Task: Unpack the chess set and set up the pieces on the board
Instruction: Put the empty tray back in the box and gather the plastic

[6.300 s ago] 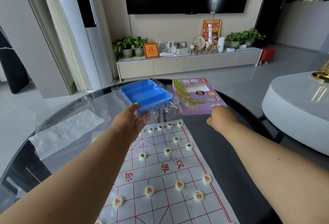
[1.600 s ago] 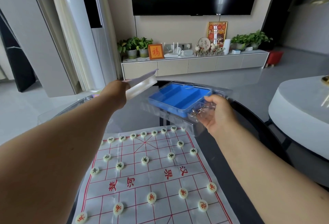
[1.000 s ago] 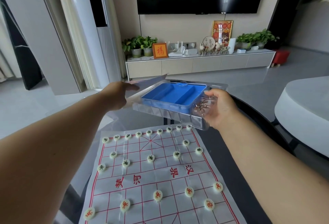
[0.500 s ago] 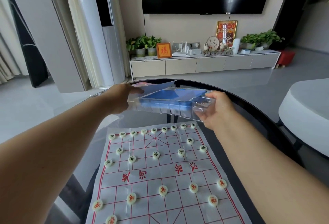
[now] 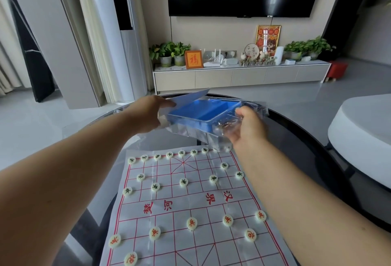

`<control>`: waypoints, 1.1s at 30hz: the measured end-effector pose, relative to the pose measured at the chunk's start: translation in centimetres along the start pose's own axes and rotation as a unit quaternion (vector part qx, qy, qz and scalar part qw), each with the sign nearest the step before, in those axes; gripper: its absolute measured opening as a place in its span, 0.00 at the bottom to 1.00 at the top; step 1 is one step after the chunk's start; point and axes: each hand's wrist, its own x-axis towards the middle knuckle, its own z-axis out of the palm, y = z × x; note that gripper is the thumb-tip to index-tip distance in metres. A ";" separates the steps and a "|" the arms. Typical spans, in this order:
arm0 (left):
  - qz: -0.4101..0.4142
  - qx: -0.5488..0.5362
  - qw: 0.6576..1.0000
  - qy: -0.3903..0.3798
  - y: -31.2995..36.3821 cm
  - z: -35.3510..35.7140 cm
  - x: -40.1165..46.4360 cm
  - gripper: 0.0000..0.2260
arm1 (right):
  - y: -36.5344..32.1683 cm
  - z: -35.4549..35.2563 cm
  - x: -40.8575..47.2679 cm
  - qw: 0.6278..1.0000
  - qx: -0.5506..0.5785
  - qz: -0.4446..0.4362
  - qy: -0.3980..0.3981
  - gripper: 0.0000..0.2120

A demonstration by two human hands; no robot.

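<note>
A white paper chess board (image 5: 190, 204) with red lines lies on the round glass table (image 5: 300, 138). Several round pale pieces with green marks (image 5: 183, 182) stand on its far half and several with red marks (image 5: 192, 223) on its near half. Above the board's far edge both hands hold an empty blue tray (image 5: 201, 113) in clear plastic packaging. My left hand (image 5: 148, 113) grips its left end together with a flat card (image 5: 190, 97). My right hand (image 5: 245, 126) grips the clear plastic at its right end.
A white round table (image 5: 359, 126) stands at the right. Beyond the glass table there is grey floor, then a low TV cabinet (image 5: 241, 75) with plants and ornaments under a wall TV. A white column unit (image 5: 131, 62) stands at the left.
The right hand picked up the blue tray and the left hand the flat card, then brought them together. Since half a second ago the tray has tilted, its open side now facing me.
</note>
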 end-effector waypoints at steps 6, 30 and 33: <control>0.042 -0.029 0.998 -0.022 1.6 0.2 -0.4 0.32 | 1.4 1.4 0.2 0.991 -0.098 0.056 -0.074 0.13; 0.103 -0.078 0.987 0.092 1.4 -0.6 -3.1 0.25 | 1.2 0.8 4.2 0.968 -0.155 -0.150 -0.126 0.15; 0.118 -0.040 0.980 0.155 1.0 0.2 -3.4 0.22 | 1.4 1.1 4.1 0.963 -0.158 -0.163 -0.145 0.20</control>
